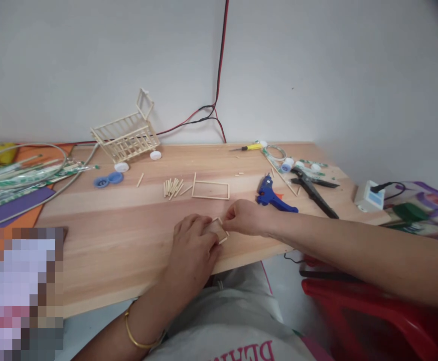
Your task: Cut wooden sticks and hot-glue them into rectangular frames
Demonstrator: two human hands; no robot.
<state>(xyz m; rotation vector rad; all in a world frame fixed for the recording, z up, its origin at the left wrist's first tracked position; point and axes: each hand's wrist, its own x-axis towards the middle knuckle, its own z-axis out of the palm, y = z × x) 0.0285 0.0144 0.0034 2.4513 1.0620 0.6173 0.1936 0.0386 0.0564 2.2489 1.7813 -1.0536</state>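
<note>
Near the table's front edge lies a small frame of thin wooden sticks [222, 239], partly covered by my fingers. My left hand [196, 238] rests over its left side, fingers bent and pressing it down. On the frame's right side, my right hand [243, 216] is closed in a pinch at the upper corner; its fingertips hide whatever is between them. Just beyond my hands is a larger rectangular stick frame [211, 197] lying flat, with a pile of short sticks [172, 188] to its left.
A stick-built cart [128, 138] with white cap wheels stands at the back left, near blue caps [108, 180]. To the right lie a blue glue gun [273, 196], black cutters [314, 193] and a yellow-handled tool [252, 147]. A white power socket [369, 196] sits at the right edge.
</note>
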